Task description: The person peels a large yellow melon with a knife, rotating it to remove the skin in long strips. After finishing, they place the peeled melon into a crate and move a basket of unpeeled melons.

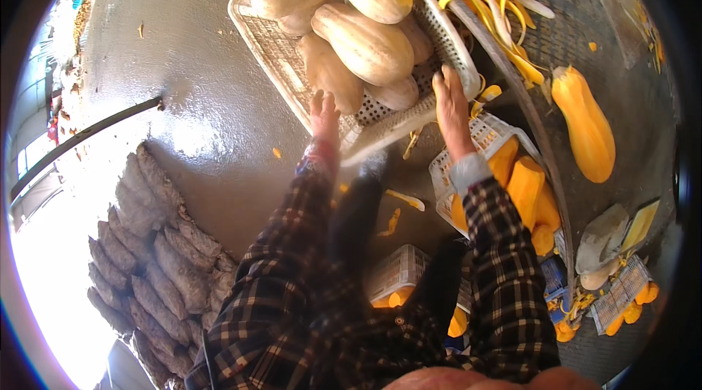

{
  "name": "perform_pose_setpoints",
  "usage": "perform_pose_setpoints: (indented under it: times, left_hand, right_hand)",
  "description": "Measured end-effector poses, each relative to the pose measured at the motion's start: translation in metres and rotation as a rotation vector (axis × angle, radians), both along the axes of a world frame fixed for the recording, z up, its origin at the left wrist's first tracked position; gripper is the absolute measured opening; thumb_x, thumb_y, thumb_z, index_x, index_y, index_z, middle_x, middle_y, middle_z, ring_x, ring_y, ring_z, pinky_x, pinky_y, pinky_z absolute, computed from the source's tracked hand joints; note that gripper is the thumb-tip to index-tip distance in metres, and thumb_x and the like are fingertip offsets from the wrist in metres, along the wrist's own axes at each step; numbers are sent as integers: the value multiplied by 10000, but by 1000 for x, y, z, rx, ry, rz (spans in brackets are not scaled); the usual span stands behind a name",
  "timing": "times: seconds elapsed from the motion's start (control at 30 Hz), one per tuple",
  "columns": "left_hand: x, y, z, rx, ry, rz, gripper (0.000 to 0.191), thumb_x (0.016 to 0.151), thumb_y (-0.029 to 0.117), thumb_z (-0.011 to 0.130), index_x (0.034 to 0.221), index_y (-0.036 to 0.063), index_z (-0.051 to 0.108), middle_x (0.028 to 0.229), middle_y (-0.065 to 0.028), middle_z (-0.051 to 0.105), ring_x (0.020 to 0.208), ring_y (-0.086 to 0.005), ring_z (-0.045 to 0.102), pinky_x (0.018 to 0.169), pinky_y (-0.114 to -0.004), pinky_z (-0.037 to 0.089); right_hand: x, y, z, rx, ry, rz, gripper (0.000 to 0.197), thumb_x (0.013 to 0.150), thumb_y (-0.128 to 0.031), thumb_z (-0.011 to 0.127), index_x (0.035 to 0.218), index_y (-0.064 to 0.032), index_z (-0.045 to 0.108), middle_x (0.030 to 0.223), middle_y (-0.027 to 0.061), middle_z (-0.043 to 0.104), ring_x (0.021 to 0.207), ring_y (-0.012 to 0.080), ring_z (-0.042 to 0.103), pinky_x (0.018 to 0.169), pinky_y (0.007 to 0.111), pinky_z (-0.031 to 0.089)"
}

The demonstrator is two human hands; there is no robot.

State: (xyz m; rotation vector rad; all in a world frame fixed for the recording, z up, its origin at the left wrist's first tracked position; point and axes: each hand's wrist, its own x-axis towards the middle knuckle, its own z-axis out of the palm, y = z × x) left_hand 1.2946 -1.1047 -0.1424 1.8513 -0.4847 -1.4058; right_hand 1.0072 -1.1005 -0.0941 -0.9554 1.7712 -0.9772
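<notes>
In front of me a white perforated plastic crate (pixel 274 61) holds several large tan squashes (pixel 364 44), piled up to its rim. My left hand (pixel 324 118) lies over the rim near the crate's front left corner, its fingertips beside a squash. At the front right corner my right hand (pixel 452 110) grips the rim, fingers reaching over to the inside. The undersides of both hands are hidden.
Squash peelings (pixel 504 0) lie right of a dark curved edge (pixel 526 93), near a peeled orange squash (pixel 584 124). A second crate (pixel 441 170) holds orange squash pieces (pixel 524 187). Filled sacks (pixel 181 264) are stacked at left. Peel scraps (pixel 406 200) litter the wet floor (pixel 192 77).
</notes>
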Motion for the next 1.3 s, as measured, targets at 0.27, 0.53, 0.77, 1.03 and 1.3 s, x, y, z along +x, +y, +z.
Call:
perform_pose_setpoints:
  times: [0.27, 0.53, 0.77, 1.03, 1.3]
  left_hand:
    - [2, -85, -60, -95, 55, -111, 699, 1052, 467, 618, 1568, 23, 459, 1430, -183, 590, 1340, -298, 572, 1131, -417, 455]
    - [-40, -117, -34, -50, 53, -125, 1115, 935, 604, 721, 1693, -5, 175, 1664, -288, 370, 1541, -395, 369, 1253, -472, 326]
    - [-15, -116, -7, 85, 54, -15, 793, 986, 466, 717, 1564, -11, 456, 1434, -209, 602, 1274, -329, 608, 1124, -400, 483]
    - [-3, 63, 125, 113, 262, -123, 622, 1124, 444, 393, 1548, -7, 458, 1488, -182, 592, 1320, -266, 616, 1105, -421, 530]
    - [-74, 169, 262, 183, 88, -505, 785, 1001, 409, 631, 1615, -2, 363, 1478, -221, 563, 1315, -291, 571, 1090, -439, 505]
  right_hand:
    - [3, -115, -183, 182, 24, -37, 690, 1063, -563, 528, 1382, 38, 641, 1393, 230, 662, 1311, 331, 595, 1143, 416, 424]
    - [49, -113, -188, 182, -563, -139, 744, 1041, -611, 561, 1502, -28, 586, 1519, 98, 578, 1342, 222, 539, 1144, 360, 409]
    - [96, -85, -70, 280, -149, -180, 715, 1025, -531, 593, 1385, 86, 574, 1367, 319, 603, 1212, 391, 631, 996, 514, 522]
    - [94, 91, 119, -16, 101, 2, 642, 984, -225, 736, 1505, 33, 464, 1412, 265, 504, 1254, 437, 516, 1140, 525, 383]
    - [35, 274, 226, 234, -550, -311, 653, 1081, -179, 629, 1604, 10, 286, 1524, 192, 426, 1392, 298, 473, 1162, 429, 420]
